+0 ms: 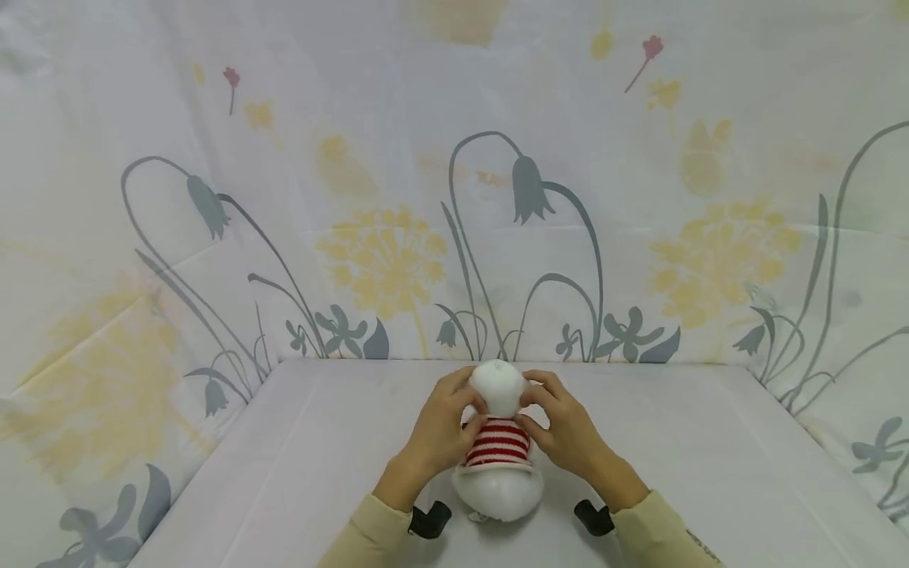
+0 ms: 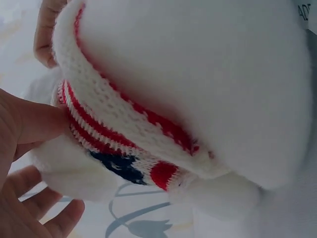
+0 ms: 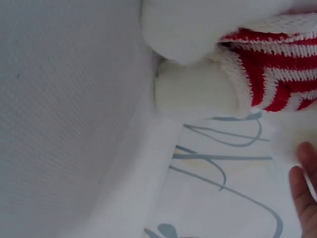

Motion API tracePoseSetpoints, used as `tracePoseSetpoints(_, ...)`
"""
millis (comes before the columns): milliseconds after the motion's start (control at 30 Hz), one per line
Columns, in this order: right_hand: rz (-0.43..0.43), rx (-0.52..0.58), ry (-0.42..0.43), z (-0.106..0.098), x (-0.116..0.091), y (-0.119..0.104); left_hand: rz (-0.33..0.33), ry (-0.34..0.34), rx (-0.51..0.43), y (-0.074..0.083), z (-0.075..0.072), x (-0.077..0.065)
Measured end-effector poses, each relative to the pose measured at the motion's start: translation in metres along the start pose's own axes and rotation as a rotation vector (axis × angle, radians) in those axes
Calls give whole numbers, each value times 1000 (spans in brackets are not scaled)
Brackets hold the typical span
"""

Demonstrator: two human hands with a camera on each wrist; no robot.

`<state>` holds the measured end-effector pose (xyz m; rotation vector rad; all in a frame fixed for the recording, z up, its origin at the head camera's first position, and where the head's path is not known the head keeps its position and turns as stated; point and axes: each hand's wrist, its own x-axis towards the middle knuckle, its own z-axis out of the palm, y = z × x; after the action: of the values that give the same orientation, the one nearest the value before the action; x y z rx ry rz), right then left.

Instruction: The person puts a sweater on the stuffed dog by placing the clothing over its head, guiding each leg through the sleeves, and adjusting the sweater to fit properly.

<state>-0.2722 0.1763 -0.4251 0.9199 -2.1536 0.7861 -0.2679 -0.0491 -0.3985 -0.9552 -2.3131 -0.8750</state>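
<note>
A white plush toy (image 1: 499, 495) sits upright on the table, its back toward the head camera. It wears a red-and-white striped knitted sweater (image 1: 499, 443); a dark blue patch shows on it in the left wrist view. My left hand (image 1: 442, 422) holds the toy from the left, fingers curved beside its round head and thumb against the sweater near the neck. On the other side my right hand (image 1: 566, 426) grips it likewise, thumb by the collar. Two fingertips (image 3: 303, 183) of that hand show in the right wrist view. The toy's front is hidden from the head camera.
A white-covered table (image 1: 341, 442) stretches to both sides of the toy. Behind it hangs a pale curtain (image 1: 398, 158) printed with grey and yellow flowers. Black wrist mounts (image 1: 431, 521) sit at both cuffs. A small white tag (image 2: 306, 11) shows beside the toy's body.
</note>
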Motion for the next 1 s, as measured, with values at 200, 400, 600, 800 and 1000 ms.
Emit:
tracePoseSetpoints(200,115,19,-81,-2,-7,1,-13,-14,116,10,-2,-3)
tracePoseSetpoints(400,243,181,-255,-5,-12,3,58,-118,177,29,-3,-8)
tracePoseSetpoints(600,359,330,-420,-7,-13,3,-91,-319,157,41,-4,-14)
tracePoseSetpoints(800,421,370,-457,-7,-16,5,-122,-359,84,37,-4,-13)
tracePoseSetpoints(1000,448,388,-460,1,-20,6,-122,-365,77,23,-6,-11)
